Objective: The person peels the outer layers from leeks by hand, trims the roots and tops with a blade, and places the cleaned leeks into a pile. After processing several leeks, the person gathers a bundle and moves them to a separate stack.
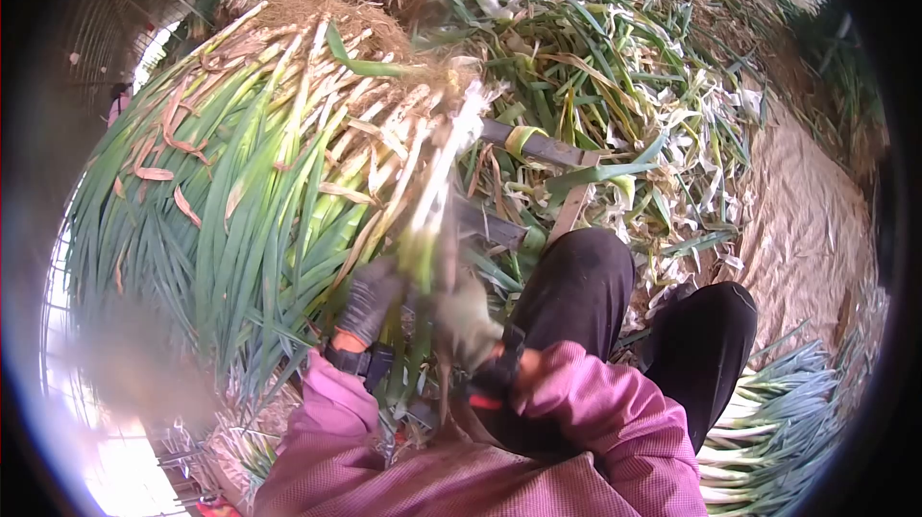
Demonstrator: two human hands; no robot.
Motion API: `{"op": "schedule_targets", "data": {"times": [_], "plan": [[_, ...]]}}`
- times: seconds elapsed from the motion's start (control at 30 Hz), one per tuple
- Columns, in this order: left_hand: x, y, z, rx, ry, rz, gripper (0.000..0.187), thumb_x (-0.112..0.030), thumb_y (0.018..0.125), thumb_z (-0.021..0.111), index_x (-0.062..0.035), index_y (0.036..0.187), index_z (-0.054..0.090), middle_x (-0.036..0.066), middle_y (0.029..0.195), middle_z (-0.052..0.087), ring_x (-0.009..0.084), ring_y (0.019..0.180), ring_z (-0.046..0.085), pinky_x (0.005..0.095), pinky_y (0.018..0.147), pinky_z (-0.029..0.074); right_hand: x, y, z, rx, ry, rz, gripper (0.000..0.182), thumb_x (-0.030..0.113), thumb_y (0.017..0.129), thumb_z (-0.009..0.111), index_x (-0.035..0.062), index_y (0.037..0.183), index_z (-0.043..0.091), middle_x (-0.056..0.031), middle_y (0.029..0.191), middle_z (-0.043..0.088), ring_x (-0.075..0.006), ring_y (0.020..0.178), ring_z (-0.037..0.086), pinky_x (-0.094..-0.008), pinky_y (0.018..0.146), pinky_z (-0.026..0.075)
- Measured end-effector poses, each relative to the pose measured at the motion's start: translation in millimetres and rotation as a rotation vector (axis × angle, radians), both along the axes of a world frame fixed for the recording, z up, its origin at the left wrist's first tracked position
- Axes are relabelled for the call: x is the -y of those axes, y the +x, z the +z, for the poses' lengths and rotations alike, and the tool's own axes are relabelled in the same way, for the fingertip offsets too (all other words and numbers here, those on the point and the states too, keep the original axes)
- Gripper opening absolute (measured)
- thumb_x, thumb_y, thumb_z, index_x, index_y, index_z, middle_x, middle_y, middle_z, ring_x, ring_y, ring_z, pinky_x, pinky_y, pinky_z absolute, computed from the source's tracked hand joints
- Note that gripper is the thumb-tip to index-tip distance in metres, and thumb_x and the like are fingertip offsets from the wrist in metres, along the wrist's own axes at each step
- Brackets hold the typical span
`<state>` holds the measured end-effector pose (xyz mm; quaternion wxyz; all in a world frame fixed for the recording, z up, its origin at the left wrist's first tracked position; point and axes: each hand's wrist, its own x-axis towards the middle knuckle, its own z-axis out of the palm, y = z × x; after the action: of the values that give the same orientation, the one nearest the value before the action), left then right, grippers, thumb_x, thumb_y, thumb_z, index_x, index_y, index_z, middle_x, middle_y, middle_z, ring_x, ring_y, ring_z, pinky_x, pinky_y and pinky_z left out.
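My left hand [370, 301], in a dark grey glove, is closed at the green part of a green onion [439, 186]. The onion's white shank and roots point away from me, and its leaves hang down between my arms. My right hand [469, 323], in a pale glove, is beside that onion on the right, smeared by motion, so its fingers are not clear. A large heap of unpeeled green onions [259, 152], with brown roots and dry outer leaves, lies just beyond and left of my left hand.
Wooden bars [543, 146] stand in front of my knees. Beyond them is a pile of stripped leaves and white skins [615, 85]. Cleaned green onions [768, 431] lie at the lower right, near a brown sheet [802, 219] on the ground.
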<state>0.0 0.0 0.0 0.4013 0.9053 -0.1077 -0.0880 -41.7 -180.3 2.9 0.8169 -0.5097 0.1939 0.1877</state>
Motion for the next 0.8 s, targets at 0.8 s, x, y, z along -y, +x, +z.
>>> {"op": "schedule_targets", "data": {"times": [0.8], "plan": [[23,-78,-11,-0.388,-0.086,0.140,0.036,-0.018,0.092,0.054,0.0013,0.122,0.056,0.012,0.100,0.066,0.0226,0.084,0.065,0.0351,0.073,0.052,-11,91,-80,-0.131,0.502,-0.175,0.039,0.005,0.077,0.066,-0.0082,0.112,0.054,-0.0159,0.083,0.065,-0.0251,0.053,0.061,-0.0359,0.041,0.046]]}}
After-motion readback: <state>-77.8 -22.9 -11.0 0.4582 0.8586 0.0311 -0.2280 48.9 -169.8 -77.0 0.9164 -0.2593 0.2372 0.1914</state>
